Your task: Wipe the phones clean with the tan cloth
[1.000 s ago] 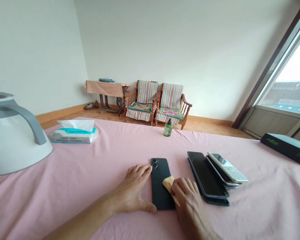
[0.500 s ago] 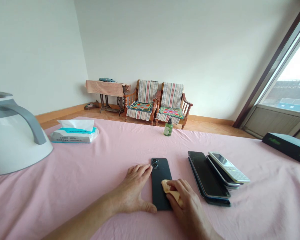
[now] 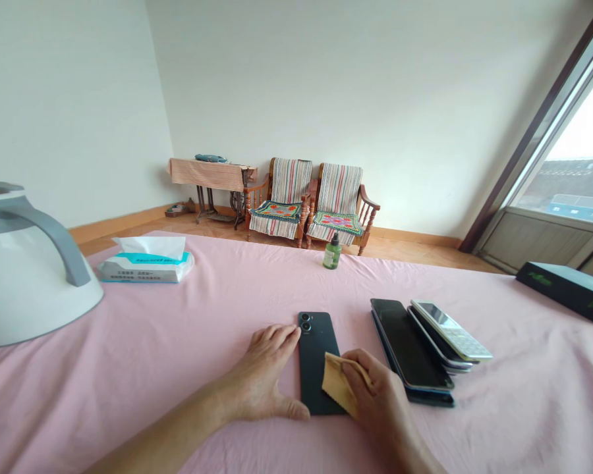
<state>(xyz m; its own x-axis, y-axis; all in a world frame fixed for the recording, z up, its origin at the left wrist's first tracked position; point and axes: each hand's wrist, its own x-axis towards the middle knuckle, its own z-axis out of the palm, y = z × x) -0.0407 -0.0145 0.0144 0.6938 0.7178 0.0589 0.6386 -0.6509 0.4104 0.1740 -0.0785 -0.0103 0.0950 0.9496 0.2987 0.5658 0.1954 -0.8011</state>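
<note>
A black phone (image 3: 313, 349) lies face down on the pink tablecloth (image 3: 178, 342), camera end away from me. My left hand (image 3: 264, 378) rests flat beside it, fingers and thumb against its left edge. My right hand (image 3: 378, 395) pinches a small tan cloth (image 3: 338, 387) that lies over the phone's lower right part.
A stack of phones (image 3: 422, 349) lies just right of my right hand. A green spray bottle (image 3: 332, 252) stands at the far edge. A tissue pack (image 3: 145, 261) and a white kettle (image 3: 24, 276) sit at the left, a dark box (image 3: 566, 293) at the far right.
My right hand slid the cloth over the phone's back, inward and then down, and the cloth now shows more spread out. My left hand stayed put.
</note>
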